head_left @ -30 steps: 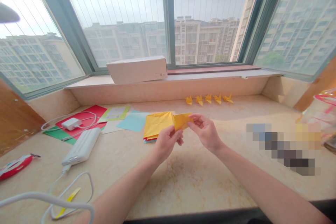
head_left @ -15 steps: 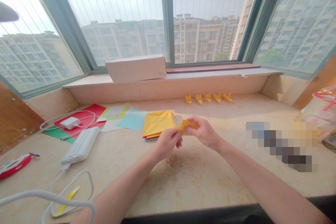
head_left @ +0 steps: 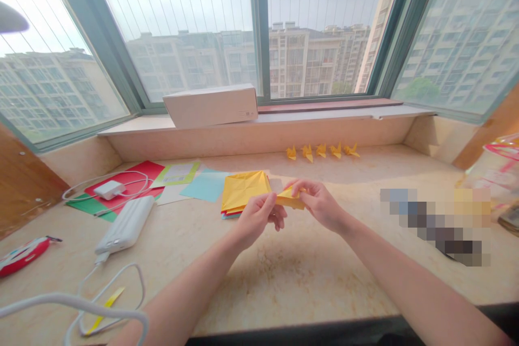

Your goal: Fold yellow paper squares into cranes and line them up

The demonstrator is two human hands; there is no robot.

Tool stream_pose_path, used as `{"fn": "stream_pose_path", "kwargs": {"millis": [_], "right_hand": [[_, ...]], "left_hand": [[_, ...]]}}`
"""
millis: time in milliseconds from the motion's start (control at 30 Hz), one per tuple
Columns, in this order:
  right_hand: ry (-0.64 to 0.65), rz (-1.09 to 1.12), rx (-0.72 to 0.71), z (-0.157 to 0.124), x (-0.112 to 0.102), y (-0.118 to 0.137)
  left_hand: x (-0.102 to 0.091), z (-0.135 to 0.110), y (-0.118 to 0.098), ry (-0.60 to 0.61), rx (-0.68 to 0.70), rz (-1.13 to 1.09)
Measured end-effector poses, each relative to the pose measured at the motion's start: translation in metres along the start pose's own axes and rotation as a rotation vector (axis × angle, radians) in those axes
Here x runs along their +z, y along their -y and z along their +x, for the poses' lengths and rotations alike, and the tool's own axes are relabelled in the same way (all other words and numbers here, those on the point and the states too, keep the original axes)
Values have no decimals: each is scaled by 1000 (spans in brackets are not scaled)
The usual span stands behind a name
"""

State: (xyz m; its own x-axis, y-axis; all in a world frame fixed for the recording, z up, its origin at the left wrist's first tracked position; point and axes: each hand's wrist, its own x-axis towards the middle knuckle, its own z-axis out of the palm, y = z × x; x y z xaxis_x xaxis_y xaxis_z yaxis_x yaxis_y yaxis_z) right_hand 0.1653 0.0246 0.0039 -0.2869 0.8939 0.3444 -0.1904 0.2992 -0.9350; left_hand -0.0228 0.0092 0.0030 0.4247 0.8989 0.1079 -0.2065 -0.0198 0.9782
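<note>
A partly folded piece of yellow origami paper is held up above the stone counter between both hands. My left hand pinches its left end between thumb and fingers. The fingers of my right hand are closed on its right side, near the top edge. Just behind my left hand lies a stack of yellow paper sheets, creased on top, with red and blue edges showing beneath. Several small yellow paper cranes stand in a row at the back of the counter.
Coloured sheets, a white charger and a white power bank with cables lie to the left. A red and white cutter sits far left. A white box rests on the sill. At right is a clear plastic container.
The yellow paper has turned flatter and shows more of its length between the hands. My right hand has shifted its grip slightly to the right; the left fingers have loosened a little.
</note>
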Motion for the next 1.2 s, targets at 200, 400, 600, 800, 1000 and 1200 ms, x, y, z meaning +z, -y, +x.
{"fn": "stream_pose_path", "kwargs": {"millis": [200,400,600,800,1000,1200], "right_hand": [[17,-34,42,0,2,-4],[-20,118,89,2,9,-5],[-146,23,94,5,8,-7],[-183,-107,65,2,10,-7],[-163,-116,40,2,11,-6],[-132,-35,68,1,11,-2]], "left_hand": [[1,2,1,-34,-10,67],[0,4,7,-193,149,271],[0,-1,8,-205,187,492],[4,-4,4,-162,136,570],[-2,-4,5,-71,169,678],[-3,-5,0,-24,203,701]]}}
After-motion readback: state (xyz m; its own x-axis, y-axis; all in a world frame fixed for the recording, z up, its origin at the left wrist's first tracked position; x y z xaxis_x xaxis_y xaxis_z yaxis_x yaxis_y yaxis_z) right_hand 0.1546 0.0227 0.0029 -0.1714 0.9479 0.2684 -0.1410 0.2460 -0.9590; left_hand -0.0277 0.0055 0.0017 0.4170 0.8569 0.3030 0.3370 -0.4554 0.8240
